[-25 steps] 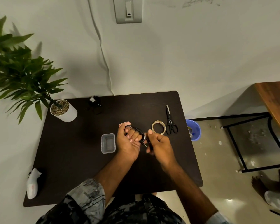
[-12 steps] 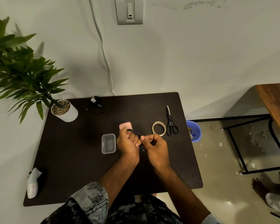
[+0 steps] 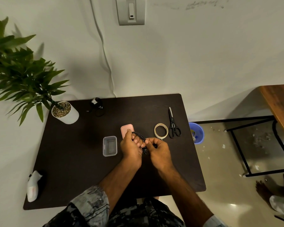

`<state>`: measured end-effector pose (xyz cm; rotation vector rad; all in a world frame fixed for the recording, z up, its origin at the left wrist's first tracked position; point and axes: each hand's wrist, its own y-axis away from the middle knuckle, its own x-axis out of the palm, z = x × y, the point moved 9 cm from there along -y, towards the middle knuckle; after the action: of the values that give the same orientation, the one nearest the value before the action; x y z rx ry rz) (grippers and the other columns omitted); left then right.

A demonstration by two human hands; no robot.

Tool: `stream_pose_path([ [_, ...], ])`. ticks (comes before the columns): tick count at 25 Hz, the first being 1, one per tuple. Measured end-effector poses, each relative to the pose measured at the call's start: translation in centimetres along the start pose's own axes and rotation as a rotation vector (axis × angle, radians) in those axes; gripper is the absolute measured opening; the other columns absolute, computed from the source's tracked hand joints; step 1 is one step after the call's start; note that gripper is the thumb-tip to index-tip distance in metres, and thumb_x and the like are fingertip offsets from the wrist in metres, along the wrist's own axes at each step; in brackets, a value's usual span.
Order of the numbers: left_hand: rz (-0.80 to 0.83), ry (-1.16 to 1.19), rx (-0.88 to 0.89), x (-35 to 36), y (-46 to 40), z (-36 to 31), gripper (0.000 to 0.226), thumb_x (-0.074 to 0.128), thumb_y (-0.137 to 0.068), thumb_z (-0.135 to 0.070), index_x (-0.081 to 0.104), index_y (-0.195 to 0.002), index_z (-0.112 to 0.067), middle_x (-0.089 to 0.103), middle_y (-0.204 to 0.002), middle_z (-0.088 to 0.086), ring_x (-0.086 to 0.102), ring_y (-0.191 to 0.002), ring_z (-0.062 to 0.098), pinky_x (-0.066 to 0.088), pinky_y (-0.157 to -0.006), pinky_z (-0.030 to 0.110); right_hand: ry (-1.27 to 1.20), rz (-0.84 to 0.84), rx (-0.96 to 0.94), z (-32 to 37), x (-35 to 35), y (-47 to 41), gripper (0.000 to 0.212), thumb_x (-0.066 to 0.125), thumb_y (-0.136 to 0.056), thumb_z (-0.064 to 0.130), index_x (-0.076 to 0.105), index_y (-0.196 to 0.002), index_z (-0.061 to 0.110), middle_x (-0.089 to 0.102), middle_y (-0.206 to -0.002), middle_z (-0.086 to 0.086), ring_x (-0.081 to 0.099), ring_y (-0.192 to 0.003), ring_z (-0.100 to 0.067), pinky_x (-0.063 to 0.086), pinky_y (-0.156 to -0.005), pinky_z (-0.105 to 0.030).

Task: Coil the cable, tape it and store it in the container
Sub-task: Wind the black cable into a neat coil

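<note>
A thin black cable [image 3: 138, 136] is looped around the fingers of my left hand [image 3: 131, 147], which grips the coil over the middle of the dark table [image 3: 69, 161]. My right hand [image 3: 159, 151] pinches the cable's loose end right beside the left fingers. A clear plastic container [image 3: 110, 146] stands open just left of my left hand. Its pink lid [image 3: 127, 129] lies behind the hands, partly covered by my left thumb. A roll of pale tape [image 3: 161, 130] and black scissors [image 3: 173, 126] lie to the right.
A potted plant in a white pot [image 3: 66, 113] stands at the back left corner. Another small black cable with a plug [image 3: 97, 107] lies at the back. A white cloth bundle [image 3: 33, 185] sits at the front left edge. A blue bin [image 3: 196, 133] stands on the floor to the right.
My right hand has moved left, closer to the left hand, drawing the cable end in. The loop around my left fingers looks tighter.
</note>
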<state>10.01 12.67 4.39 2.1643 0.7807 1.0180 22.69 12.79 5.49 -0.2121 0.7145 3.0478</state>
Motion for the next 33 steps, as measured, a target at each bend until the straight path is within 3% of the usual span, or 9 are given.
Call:
stream_pose_path([
  [5,-0.042,0.054,-0.131,0.4,0.1,0.8,0.047,0.038,-0.108,-0.037,0.042,-0.065,-0.018,0.043,-0.049,-0.002,0.039,-0.046,0.013,0.035,-0.054,0.028,0.122,-0.026,-0.192,0.6,-1.2,-0.1,0.021,0.066,-0.1,0.012,0.065,-0.113,0.029,0.069,-0.083,-0.002,0.068,-0.079,-0.015,0.054,-0.07,-0.021],
  [8,-0.015,0.084,-0.133,0.7,-0.4,0.2,0.047,0.038,-0.107,-0.034,0.037,-0.062,-0.02,0.036,-0.042,-0.006,0.031,-0.035,0.009,0.027,-0.045,0.025,-0.01,0.006,-0.091,-0.2,-1.0,-0.2,0.015,0.062,-0.104,0.022,0.071,-0.116,0.023,0.073,-0.087,0.0,0.064,-0.07,-0.011,0.051,-0.063,-0.022],
  [12,-0.018,0.167,-0.052,0.6,-0.2,-0.5,0.052,0.047,-0.103,-0.035,0.036,-0.054,-0.021,0.032,-0.04,-0.006,0.028,-0.032,0.009,0.026,-0.038,0.023,-0.111,0.084,0.023,-0.4,0.1,0.3,0.021,0.063,-0.104,0.025,0.08,-0.104,0.013,0.066,-0.069,-0.001,0.051,-0.054,-0.007,0.041,-0.048,-0.021],
  [16,0.007,0.256,-0.001,0.5,-0.1,-0.4,0.056,0.048,-0.101,-0.033,0.034,-0.048,-0.022,0.028,-0.04,-0.007,0.026,-0.031,0.009,0.024,-0.036,0.024,-0.237,0.047,0.076,0.0,0.7,0.6,0.016,0.069,-0.1,0.019,0.081,-0.102,0.008,0.068,-0.068,-0.003,0.05,-0.055,-0.009,0.04,-0.049,-0.022],
  [21,0.016,-0.021,0.029,0.3,0.1,-0.7,0.051,0.052,-0.101,-0.033,0.035,-0.054,-0.021,0.029,-0.041,-0.007,0.025,-0.031,0.007,0.019,-0.033,0.021,-0.185,0.135,0.113,0.3,0.3,0.9,0.034,0.062,-0.103,0.037,0.078,-0.098,0.008,0.066,-0.078,-0.01,0.053,-0.058,-0.01,0.037,-0.048,-0.022],
  [23,0.033,-0.09,0.047,0.5,0.1,-0.8,0.05,0.053,-0.101,-0.034,0.036,-0.055,-0.02,0.03,-0.041,-0.006,0.025,-0.032,0.007,0.02,-0.033,0.021,-0.152,0.165,0.078,0.8,0.1,1.0,0.031,0.063,-0.103,0.037,0.08,-0.096,0.012,0.071,-0.081,-0.014,0.055,-0.059,-0.01,0.039,-0.049,-0.021],
  [27,0.01,-0.155,0.141,0.4,0.3,-1.6,0.048,0.052,-0.102,-0.033,0.039,-0.058,-0.018,0.034,-0.044,-0.004,0.029,-0.036,0.009,0.027,-0.036,0.023,-0.108,0.128,-0.095,2.3,-0.2,1.3,0.017,0.067,-0.101,0.02,0.082,-0.102,0.01,0.082,-0.093,-0.003,0.074,-0.08,-0.004,0.055,-0.07,-0.016],
  [31,0.013,-0.044,0.119,0.2,0.3,-0.6,0.049,0.052,-0.103,-0.032,0.041,-0.057,-0.017,0.037,-0.046,-0.002,0.035,-0.039,0.011,0.034,-0.043,0.027,0.261,-0.005,-0.296,3.0,-0.9,0.9,0.011,0.07,-0.098,0.017,0.081,-0.103,0.019,0.074,-0.094,0.011,0.069,-0.091,-0.001,0.053,-0.076,-0.011],
  [33,-0.054,-0.144,0.148,-0.6,0.2,-0.2,0.05,0.051,-0.103,-0.032,0.045,-0.056,-0.017,0.042,-0.05,-0.001,0.042,-0.046,0.013,0.038,-0.053,0.03,0.435,-0.066,-0.374,3.2,-1.2,0.8,0.012,0.065,-0.101,0.019,0.077,-0.102,0.021,0.067,-0.092,0.013,0.065,-0.087,-0.005,0.052,-0.073,-0.016],
])
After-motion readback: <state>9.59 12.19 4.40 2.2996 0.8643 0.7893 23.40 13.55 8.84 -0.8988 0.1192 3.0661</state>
